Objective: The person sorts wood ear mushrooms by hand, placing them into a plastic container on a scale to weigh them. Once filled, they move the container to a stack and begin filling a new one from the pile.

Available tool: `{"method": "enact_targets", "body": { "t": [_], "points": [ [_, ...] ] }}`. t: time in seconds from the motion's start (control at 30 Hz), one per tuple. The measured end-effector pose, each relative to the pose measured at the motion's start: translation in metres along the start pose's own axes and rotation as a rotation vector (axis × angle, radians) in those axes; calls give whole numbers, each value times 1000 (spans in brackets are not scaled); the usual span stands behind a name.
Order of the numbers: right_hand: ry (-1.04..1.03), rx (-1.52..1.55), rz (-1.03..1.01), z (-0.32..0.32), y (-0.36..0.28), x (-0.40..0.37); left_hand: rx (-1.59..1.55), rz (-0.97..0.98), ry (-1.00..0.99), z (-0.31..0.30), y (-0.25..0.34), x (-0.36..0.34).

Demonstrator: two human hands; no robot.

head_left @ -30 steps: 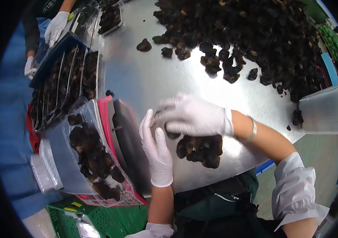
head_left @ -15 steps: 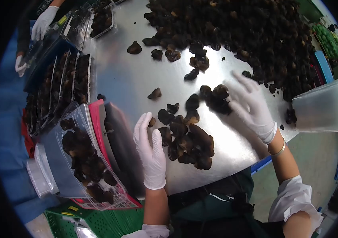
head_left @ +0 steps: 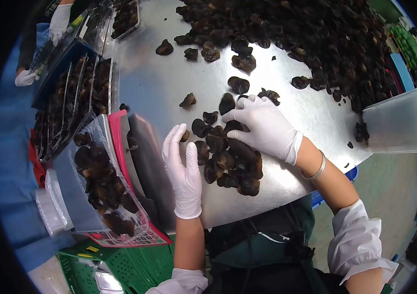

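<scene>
My left hand [head_left: 183, 174], in a white glove, rests open on the metal table at the left side of a small heap of dark wood ear mushrooms [head_left: 225, 160]. Its fingers point away from me, and the fingertips lie beside a small brown piece [head_left: 185, 136]. My right hand [head_left: 265, 128], gloved too, curls over the far right of that heap. Dark mushrooms show between its thumb and forefinger; whatever lies under the palm is hidden. Loose wood ears [head_left: 238, 85] lie just beyond it.
A large mound of wood ears [head_left: 287, 29] covers the table's far side. At left, a filled clear tray [head_left: 105, 188] sits on a pink-edged scale [head_left: 120, 132], near more packed trays [head_left: 71, 105]. A translucent tub [head_left: 402, 122] stands right. A co-worker's gloved hands [head_left: 59, 23] are far left.
My right hand has swung left and toward me, from beside a loose cluster to over the small heap, its fingers now curled. My left hand has barely moved. The co-worker's hands shifted.
</scene>
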State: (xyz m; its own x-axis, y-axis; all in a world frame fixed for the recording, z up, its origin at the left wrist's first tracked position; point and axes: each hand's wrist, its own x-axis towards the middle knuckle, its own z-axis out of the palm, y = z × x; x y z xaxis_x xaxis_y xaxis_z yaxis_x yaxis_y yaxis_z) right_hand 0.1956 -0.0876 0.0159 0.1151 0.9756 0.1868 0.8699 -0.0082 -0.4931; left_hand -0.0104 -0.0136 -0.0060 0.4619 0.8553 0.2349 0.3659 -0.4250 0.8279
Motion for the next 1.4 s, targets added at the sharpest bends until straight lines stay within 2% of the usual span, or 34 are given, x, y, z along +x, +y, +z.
{"method": "enact_targets", "body": {
  "t": [0.13, 0.2, 0.3, 0.33, 0.4, 0.43, 0.5, 0.57, 0.63, 0.7, 0.73, 0.8, 0.9, 0.93, 0.97, 1.0, 1.07, 1.1, 1.17, 1.23, 1.3, 1.37, 1.4],
  "points": [
    [-128, -39, -17, -9, -1, -4, -41, -1, 6, -2, -3, -1],
    [-29, 10, -51, -5, 1, -15, -67, -7, -1, -2, -2, 0],
    [7, 138, -9, -7, -2, -35, -75, 2, -10, -2, -2, 0],
    [112, 197, 5, -12, -4, -43, -70, 7, -6, -2, -3, 0],
    [362, 429, 188, -23, -14, -70, -68, 5, -2, -2, -3, -1],
    [466, 643, 409, -35, -25, -87, -62, 2, -4, -3, -2, -1],
    [935, 757, 514, -39, -20, -131, -60, -4, -5, -3, -1, -1],
    [1389, 506, 527, -49, -10, -166, -64, -7, -5, -4, -1, 0],
    [1689, 411, 629, -52, 10, -217, -62, 4, -5, -3, 0, 0],
    [1736, 167, 684, -63, 17, -230, -63, 21, -8, -2, -1, 0],
    [1744, 161, 684, -65, 18, -234, -124, 19, 8, -2, -4, 0],
    [1535, 56, 725, -73, 5, -216, -219, 2, 53, -2, 4, -1],
    [944, 221, 695, -57, -11, -168, -258, -28, 70, -2, 6, -3],
    [771, 150, 645, -43, -11, -152, -260, -21, 67, -1, 5, -3],
    [548, -210, 476, -26, -8, -141, -264, -38, 70, -1, 5, -3],
    [514, -112, 499, -8, -11, -126, -267, -55, 75, -1, 4, -4],
    [241, 141, 408, 6, -21, -101, -258, -48, 70, -2, 2, -4],
    [242, 85, 283, 11, -39, -94, -249, -50, 62, -2, 1, -3],
    [185, 322, 122, 9, -51, -82, -242, -62, 71, -3, 0, -2],
    [326, 387, 160, 2, -40, -76, -239, -77, 77, -3, -2, -2],
    [515, 353, 300, -4, -12, -67, -313, -94, 88, -2, -3, -3],
    [507, 428, 441, -11, 9, -56, -292, -87, 80, -2, 1, -3],
    [506, 429, 439, -15, 17, -50, -271, -79, 71, -2, 3, -3]
  ]
}}
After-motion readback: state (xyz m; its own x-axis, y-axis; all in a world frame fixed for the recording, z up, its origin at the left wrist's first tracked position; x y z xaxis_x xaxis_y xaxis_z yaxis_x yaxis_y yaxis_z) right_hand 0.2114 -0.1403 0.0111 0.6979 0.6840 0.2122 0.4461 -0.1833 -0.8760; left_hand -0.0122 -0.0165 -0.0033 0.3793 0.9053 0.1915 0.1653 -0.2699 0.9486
